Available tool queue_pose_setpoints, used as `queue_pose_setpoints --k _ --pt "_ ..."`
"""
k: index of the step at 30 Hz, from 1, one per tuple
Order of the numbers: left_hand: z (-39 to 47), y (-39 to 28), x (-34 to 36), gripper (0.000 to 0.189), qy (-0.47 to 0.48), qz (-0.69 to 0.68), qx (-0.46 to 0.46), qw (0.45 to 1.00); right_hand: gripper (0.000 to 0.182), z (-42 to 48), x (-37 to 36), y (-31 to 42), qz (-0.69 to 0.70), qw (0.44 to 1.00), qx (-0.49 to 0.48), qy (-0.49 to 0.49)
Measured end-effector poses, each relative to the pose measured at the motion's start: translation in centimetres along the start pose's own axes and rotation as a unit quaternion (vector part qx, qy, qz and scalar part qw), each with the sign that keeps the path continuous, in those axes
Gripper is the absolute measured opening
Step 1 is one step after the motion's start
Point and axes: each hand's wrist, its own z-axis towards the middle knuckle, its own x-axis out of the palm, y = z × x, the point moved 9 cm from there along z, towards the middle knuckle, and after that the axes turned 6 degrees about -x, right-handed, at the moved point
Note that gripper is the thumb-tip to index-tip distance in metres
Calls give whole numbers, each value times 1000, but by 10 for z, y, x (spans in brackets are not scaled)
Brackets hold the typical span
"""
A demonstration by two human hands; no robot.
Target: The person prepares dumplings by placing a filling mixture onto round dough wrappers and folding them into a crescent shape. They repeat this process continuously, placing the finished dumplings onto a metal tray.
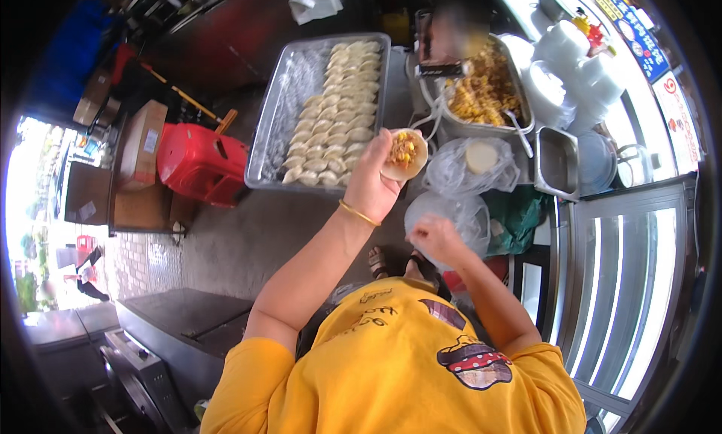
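Observation:
My left hand (372,188) holds a round dumpling wrapper (416,166) open on its palm and fingers. A mound of filling with yellow corn (404,149) sits on the wrapper. My right hand (437,239) is apart from it, lower and to the right, fingers curled and slightly blurred, with nothing visible in them. Beyond my left hand lies a tray (269,112) with rows of folded dumplings (338,112). At the upper right, a deep metal pan (479,126) contains more corn filling (485,90), and a spoon (519,132) rests in it. A pale round stack of wrappers (481,156) shows at a clear plastic bag (451,171).
Right of the bag lies a small steel tray (557,163). White bowls (564,45) are stacked behind it, beside a lit glass cabinet (626,281). Red plastic stools (194,157) and cardboard boxes (141,146) stand left. A dark metal counter (180,315) is at lower left.

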Motion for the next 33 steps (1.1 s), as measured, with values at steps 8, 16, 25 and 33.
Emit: queue_pose_setpoints --k 8,16,25,33 --pt "-63 -20 -22 40 -17 -17 34 999 22 47 -102 78 184 954 96 -217" --pt "-92 -36 -23 43 2 -53 39 998 45 71 -122 195 -151 945 -185 -224" --pt "-112 -26 -5 31 126 -85 -29 988 24 71 -108 225 -189 903 -331 -200" --pt "-128 -30 -6 35 60 52 12 997 20 62 -105 233 -119 913 -322 -222"
